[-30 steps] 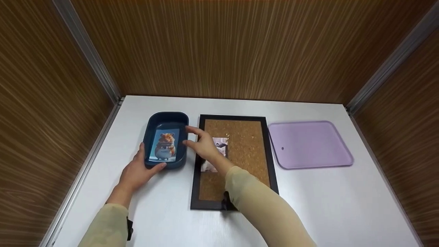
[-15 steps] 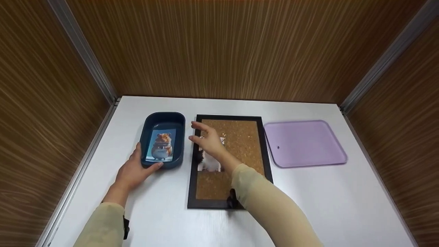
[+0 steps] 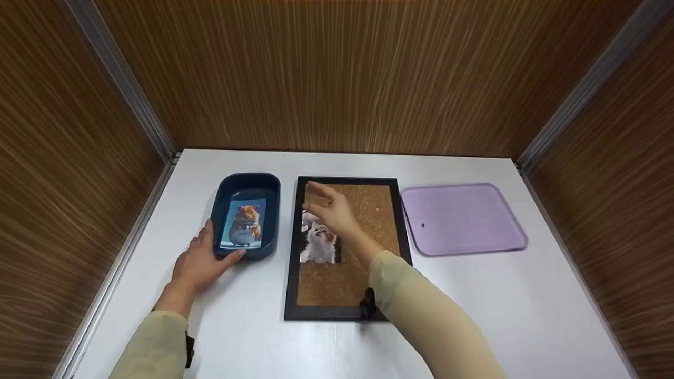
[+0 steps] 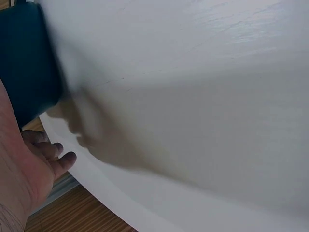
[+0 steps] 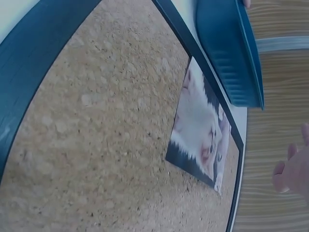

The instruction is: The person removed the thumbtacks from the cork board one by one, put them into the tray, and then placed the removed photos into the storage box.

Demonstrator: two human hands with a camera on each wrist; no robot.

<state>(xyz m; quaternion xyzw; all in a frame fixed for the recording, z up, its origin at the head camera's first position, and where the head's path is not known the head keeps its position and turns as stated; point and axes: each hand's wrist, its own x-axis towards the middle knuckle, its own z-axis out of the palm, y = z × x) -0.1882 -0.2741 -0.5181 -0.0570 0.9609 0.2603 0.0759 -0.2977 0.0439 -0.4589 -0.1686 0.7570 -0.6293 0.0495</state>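
My left hand (image 3: 197, 263) holds the near-left corner of a dark blue plastic container (image 3: 273, 210), fingers along its left side and thumb at the near rim. A hamster picture card (image 3: 245, 226) lies in the container. In the left wrist view, fingers (image 4: 53, 150) show beside the container's wall (image 4: 29, 63). Over the upper left of a black-framed cork board (image 3: 342, 287) hovers my right hand (image 3: 337, 213), thumb and fingers apart, with nothing visible between them. Below it a kitten photo (image 3: 318, 247) lies on the cork at the left edge; the hand hides part of its top.
To the right of the board lies a flat purple tray (image 3: 463, 218) with a small hole. The white table (image 3: 253, 337) is bounded by wood-grain panels at the back (image 3: 337, 79) and both sides.
My right hand has moved away from the container's right rim, rightward over the cork board, uncovering more of the kitten photo. The left hand stays at the container. The whole view shifts slightly left.
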